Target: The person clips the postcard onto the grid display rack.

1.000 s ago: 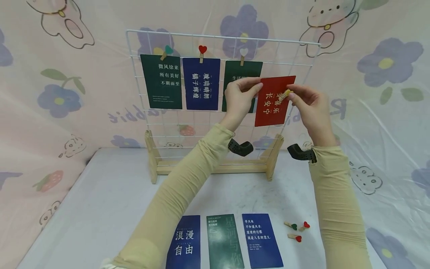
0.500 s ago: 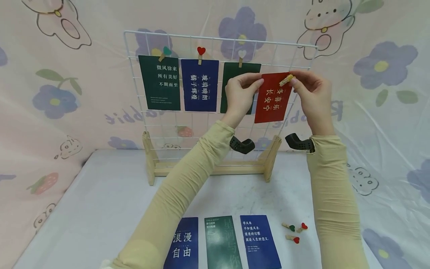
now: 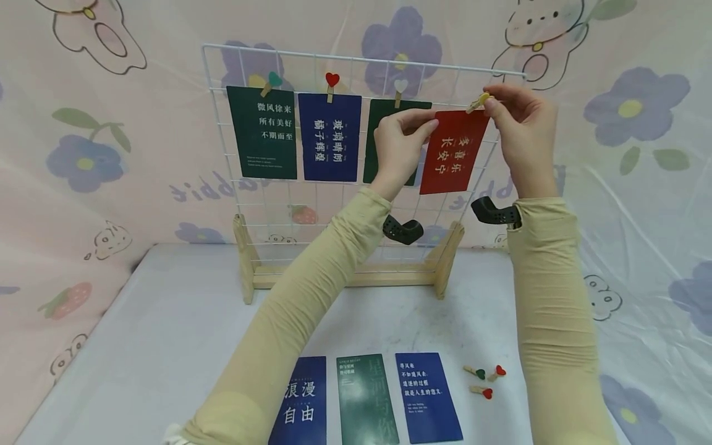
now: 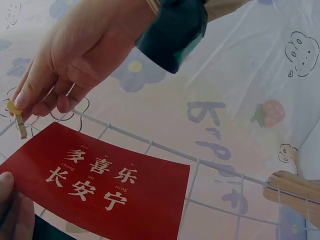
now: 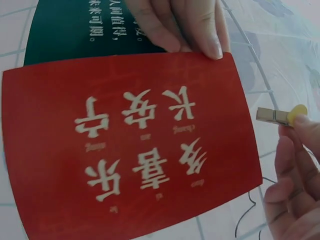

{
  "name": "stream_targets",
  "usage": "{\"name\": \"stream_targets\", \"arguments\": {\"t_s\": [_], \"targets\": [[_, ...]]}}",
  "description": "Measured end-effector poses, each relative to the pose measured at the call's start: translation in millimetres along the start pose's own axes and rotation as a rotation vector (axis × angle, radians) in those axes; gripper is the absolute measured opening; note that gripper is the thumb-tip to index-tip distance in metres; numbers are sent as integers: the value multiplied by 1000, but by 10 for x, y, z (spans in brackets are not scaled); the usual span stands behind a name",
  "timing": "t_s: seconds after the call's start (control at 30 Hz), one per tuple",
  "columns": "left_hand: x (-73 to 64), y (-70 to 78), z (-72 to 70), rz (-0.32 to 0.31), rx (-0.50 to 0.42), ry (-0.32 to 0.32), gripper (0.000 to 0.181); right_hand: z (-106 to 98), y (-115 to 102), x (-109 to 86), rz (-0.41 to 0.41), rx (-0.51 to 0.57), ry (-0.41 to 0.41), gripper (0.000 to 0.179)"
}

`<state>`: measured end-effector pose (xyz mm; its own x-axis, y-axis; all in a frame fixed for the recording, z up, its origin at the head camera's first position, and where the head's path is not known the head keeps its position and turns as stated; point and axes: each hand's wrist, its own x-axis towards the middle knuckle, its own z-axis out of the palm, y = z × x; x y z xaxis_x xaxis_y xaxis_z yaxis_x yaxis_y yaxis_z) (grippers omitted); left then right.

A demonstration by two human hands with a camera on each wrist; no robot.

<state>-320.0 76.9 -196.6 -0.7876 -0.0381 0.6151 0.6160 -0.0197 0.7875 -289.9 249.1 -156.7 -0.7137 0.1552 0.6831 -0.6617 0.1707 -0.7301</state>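
My left hand (image 3: pixel 402 148) pinches the upper left corner of a red card (image 3: pixel 455 152) with white characters, held in front of the right part of a white wire grid (image 3: pixel 356 59). Between the thumb and finger of my right hand (image 3: pixel 525 136) is a small wooden clothespin (image 3: pixel 477 102) with a yellow top. In the right wrist view the clothespin (image 5: pixel 272 116) stands just off the card's edge, apart from it. Behind my left hand hangs a green card (image 3: pixel 384 127), partly hidden, under a clothespin with a white heart (image 3: pixel 400 86).
A green card (image 3: pixel 264 133) and a blue card (image 3: pixel 329 137) hang clipped farther left. The grid stands on a wooden base (image 3: pixel 389 278). On the white table lie a blue card (image 3: pixel 306 402), a green card (image 3: pixel 367 398), another blue card (image 3: pixel 428 395) and heart clothespins (image 3: pixel 481 392).
My right hand has risen with the clothespin, from in front of the red card's face to above its top edge. The red card has moved slightly upward in my left hand.
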Motion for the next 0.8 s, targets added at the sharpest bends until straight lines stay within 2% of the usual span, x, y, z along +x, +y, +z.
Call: {"name": "stream_targets", "arguments": {"t_s": [0.33, 0.8], "targets": [[14, 8, 7, 20, 34, 7, 18, 49, -44, 41, -36, -71, 20, 14], [-4, 46, 33, 33, 126, 9, 18, 48, -36, 91, -22, -233, 45, 13]]}}
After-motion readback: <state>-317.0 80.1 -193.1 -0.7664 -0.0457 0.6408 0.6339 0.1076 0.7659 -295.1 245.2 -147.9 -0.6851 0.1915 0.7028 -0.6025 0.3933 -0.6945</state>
